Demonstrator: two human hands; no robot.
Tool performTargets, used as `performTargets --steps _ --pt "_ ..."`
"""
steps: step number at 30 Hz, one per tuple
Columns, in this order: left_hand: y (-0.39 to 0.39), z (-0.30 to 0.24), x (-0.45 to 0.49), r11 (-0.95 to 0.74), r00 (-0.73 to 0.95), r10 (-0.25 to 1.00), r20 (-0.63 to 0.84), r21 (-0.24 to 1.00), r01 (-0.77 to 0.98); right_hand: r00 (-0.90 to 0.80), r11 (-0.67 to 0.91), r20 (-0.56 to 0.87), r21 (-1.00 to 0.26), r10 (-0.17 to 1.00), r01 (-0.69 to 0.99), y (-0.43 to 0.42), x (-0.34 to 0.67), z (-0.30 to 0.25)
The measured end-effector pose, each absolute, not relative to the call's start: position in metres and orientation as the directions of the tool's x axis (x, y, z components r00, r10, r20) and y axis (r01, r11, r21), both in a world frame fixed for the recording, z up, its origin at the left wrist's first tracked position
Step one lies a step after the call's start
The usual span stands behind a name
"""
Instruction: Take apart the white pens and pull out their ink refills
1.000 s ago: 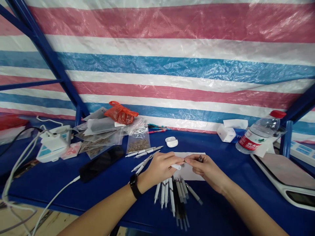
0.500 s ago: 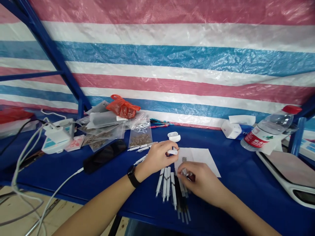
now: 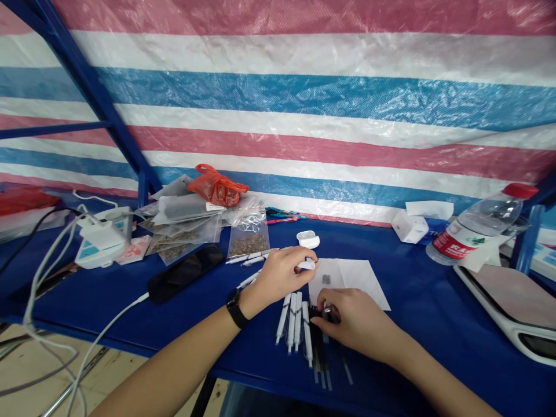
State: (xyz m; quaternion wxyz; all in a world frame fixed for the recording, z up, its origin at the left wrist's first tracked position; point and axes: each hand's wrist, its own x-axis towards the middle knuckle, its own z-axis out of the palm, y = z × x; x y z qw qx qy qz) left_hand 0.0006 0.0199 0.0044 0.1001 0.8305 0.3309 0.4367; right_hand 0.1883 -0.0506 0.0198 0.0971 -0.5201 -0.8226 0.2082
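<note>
My left hand [image 3: 282, 277] is closed around a white pen-like stick [image 3: 306, 264], held above the edge of a white sheet of paper [image 3: 362, 281]. The fingers cover most of that stick. Lower and to the right, my right hand [image 3: 354, 318] has thumb and fingers pinched together over thin dark strips with clear ends [image 3: 320, 359]. What sits in the pinch is partly hidden and I cannot make it out. Left of the strips lie several white pen-like sticks [image 3: 297, 315] with dark bands. A small grey patch [image 3: 326, 279] shows on the paper.
An open white earbud case [image 3: 309, 240] lies behind my left hand. To the left are a black phone [image 3: 186, 272], clear bags of small brown pieces [image 3: 248, 244] and an orange plastic bag [image 3: 217, 188]. A water bottle [image 3: 460, 243] and a scale [image 3: 512, 301] stand right.
My right hand has shifted slightly, and the grey patch on the paper shows more fully. One clear strip end now lies apart to the right of the others. My left hand keeps its stick.
</note>
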Motion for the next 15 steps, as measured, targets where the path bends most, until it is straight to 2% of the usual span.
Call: performTargets --steps 7,15 --pt "0.021 0.002 0.003 -0.784 0.427 0.615 0.663 0.452 0.427 -0.353 0.285 -0.143 -0.356 0.925 0.890 -0.056 0.174 0.018" --pt "0.017 -0.002 0.009 -0.808 0.440 0.586 0.680 0.452 0.378 -0.171 0.142 -0.131 -0.207 0.976 0.968 -0.068 0.154 0.010"
